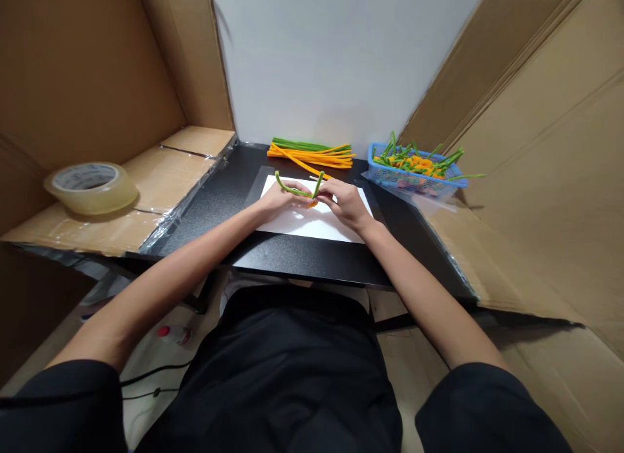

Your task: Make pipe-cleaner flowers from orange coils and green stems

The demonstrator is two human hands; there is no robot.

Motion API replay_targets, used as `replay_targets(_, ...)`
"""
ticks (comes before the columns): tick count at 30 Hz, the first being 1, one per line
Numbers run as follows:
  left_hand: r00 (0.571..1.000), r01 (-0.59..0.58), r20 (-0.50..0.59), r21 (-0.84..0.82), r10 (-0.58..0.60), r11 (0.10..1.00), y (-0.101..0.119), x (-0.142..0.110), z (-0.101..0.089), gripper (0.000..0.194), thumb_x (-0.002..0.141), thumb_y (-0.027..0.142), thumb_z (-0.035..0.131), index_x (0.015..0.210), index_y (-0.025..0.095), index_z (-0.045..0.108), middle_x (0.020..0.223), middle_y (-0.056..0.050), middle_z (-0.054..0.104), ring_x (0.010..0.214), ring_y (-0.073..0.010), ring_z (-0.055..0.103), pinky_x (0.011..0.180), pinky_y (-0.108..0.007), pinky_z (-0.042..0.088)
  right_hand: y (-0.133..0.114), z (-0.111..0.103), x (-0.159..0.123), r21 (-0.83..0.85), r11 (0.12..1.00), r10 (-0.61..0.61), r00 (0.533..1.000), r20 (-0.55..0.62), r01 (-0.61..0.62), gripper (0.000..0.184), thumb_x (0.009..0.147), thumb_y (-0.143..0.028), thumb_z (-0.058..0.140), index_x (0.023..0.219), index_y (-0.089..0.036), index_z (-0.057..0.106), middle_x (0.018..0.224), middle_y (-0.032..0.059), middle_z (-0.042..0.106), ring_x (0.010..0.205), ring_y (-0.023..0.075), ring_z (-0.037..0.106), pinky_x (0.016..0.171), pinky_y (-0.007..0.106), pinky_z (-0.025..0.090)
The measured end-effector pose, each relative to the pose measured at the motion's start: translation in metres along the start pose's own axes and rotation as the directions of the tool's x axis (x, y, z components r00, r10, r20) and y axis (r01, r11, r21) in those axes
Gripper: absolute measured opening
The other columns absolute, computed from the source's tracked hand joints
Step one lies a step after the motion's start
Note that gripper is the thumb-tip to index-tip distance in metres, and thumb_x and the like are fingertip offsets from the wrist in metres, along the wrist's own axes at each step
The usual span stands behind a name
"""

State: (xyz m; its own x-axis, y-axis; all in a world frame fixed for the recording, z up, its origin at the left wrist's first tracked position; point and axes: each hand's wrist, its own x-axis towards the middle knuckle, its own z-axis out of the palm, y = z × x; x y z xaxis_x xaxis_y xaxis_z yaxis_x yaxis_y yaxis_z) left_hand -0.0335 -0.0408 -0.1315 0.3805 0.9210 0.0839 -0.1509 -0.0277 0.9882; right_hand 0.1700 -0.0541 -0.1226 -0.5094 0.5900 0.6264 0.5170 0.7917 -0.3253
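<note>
Over a white sheet (312, 227) on the black table, both my hands meet at a bent green pipe cleaner (291, 189) with a small orange piece (312, 204) at its lower part. My left hand (281, 199) has its fingers closed on the green pipe cleaner, one end of which sticks up at the left. My right hand (345, 203) pinches the same work from the right, by the other raised green end. The fingers hide how the green and orange parts join. Behind my hands lies a bundle of orange pipe cleaners (312, 156) with green pipe cleaners (305, 144) alongside.
A blue basket (409, 178) holding green and orange pieces stands at the back right. On the cardboard at the left rests a roll of clear tape (92, 188). Cardboard walls flank the black table (302, 261). A red-capped bottle (174, 334) is on the floor.
</note>
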Motion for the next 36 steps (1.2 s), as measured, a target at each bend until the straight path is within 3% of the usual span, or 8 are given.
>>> replay_targets(4, 0.999, 0.015, -0.038, -0.043, -0.017, 0.999, -0.001, 0.001, -0.001, 0.023, 0.055, 0.012, 0.087, 0.074, 0.010, 0.074, 0.077, -0.009, 0.074, 0.077, -0.0185, 0.070, 0.080, -0.034, 0.054, -0.002, 0.003, 0.000, -0.078, 0.996, -0.046, 0.999, -0.025, 0.044, 0.019, 0.096, -0.031, 0.051, 0.086, -0.022, 0.065, 0.086, 0.0086, 0.066, 0.082, 0.0231, 0.059, 0.076, 0.036, 0.048)
replay_targets(8, 0.998, -0.020, -0.064, -0.017, 0.019, 1.000, -0.002, 0.000, -0.001, 0.027, 0.056, 0.019, 0.090, 0.078, 0.010, 0.077, 0.080, -0.012, 0.075, 0.082, -0.0216, 0.071, 0.086, -0.038, 0.054, -0.004, 0.007, 0.001, -0.070, 0.997, 0.008, 0.998, -0.063, -0.012, 0.015, 0.094, -0.027, 0.052, 0.085, -0.022, 0.063, 0.087, 0.0085, 0.066, 0.082, 0.0230, 0.060, 0.076, 0.036, 0.048)
replay_targets(15, 0.975, -0.214, -0.024, 0.181, 0.222, 0.960, 0.002, -0.006, 0.004, 0.031, 0.059, 0.029, 0.090, 0.081, 0.011, 0.077, 0.085, -0.012, 0.077, 0.083, -0.0238, 0.073, 0.082, -0.036, 0.056, -0.009, 0.012, 0.002, 0.025, 0.985, 0.170, 0.979, -0.113, -0.168, 0.011, 0.088, -0.023, 0.059, 0.077, -0.020, 0.062, 0.081, 0.0059, 0.068, 0.074, 0.0208, 0.061, 0.073, 0.033, 0.048)
replay_targets(20, 0.924, -0.316, -0.072, 0.410, 0.376, 0.856, -0.002, -0.005, 0.004, 0.022, 0.064, 0.027, 0.086, 0.076, 0.011, 0.076, 0.080, -0.011, 0.076, 0.077, -0.0212, 0.071, 0.073, -0.030, 0.054, -0.008, 0.013, 0.004, 0.161, 0.936, 0.320, 0.947, -0.013, -0.314, 0.015, 0.086, -0.027, 0.062, 0.073, -0.018, 0.064, 0.074, 0.0037, 0.068, 0.068, 0.0183, 0.060, 0.067, 0.030, 0.045)
replay_targets(23, 0.937, -0.272, -0.098, 0.394, 0.334, 0.878, -0.006, -0.002, 0.001, 0.018, 0.065, 0.023, 0.083, 0.075, 0.011, 0.075, 0.079, -0.010, 0.075, 0.074, -0.0198, 0.070, 0.070, -0.029, 0.053, -0.007, 0.011, 0.004, 0.212, 0.916, 0.340, 0.940, 0.039, -0.340, 0.012, 0.083, -0.027, 0.065, 0.075, -0.017, 0.068, 0.074, 0.0037, 0.070, 0.067, 0.0181, 0.061, 0.065, 0.029, 0.044)
replay_targets(28, 0.956, -0.289, 0.044, 0.317, 0.290, 0.903, -0.007, 0.001, -0.003, 0.030, 0.065, 0.026, 0.082, 0.091, 0.012, 0.075, 0.087, -0.008, 0.076, 0.076, -0.0186, 0.070, 0.069, -0.029, 0.055, -0.012, 0.009, 0.003, 0.101, 0.953, 0.290, 0.957, -0.017, -0.287, 0.008, 0.080, -0.020, 0.064, 0.077, -0.017, 0.071, 0.077, 0.0045, 0.071, 0.068, 0.0175, 0.061, 0.068, 0.030, 0.044)
replay_targets(33, 0.901, -0.399, 0.026, 0.441, 0.433, 0.804, -0.009, 0.001, -0.002, 0.024, 0.066, 0.032, 0.084, 0.079, 0.014, 0.076, 0.081, -0.007, 0.075, 0.075, -0.0188, 0.069, 0.069, -0.029, 0.054, -0.018, 0.011, 0.006, 0.129, 0.915, 0.391, 0.919, -0.044, -0.383, 0.009, 0.078, -0.020, 0.064, 0.074, -0.015, 0.071, 0.072, 0.0039, 0.069, 0.067, 0.0168, 0.059, 0.066, 0.029, 0.042)
replay_targets(36, 0.869, -0.444, 0.024, 0.478, 0.494, 0.758, -0.011, 0.000, 0.000, 0.020, 0.070, 0.033, 0.082, 0.076, 0.015, 0.076, 0.081, -0.008, 0.076, 0.076, -0.0197, 0.071, 0.070, -0.029, 0.055, -0.021, 0.011, 0.009, 0.212, 0.836, 0.519, 0.855, -0.010, -0.506, 0.007, 0.071, -0.017, 0.065, 0.065, -0.015, 0.068, 0.065, 0.0020, 0.065, 0.065, 0.0157, 0.056, 0.065, 0.029, 0.040)
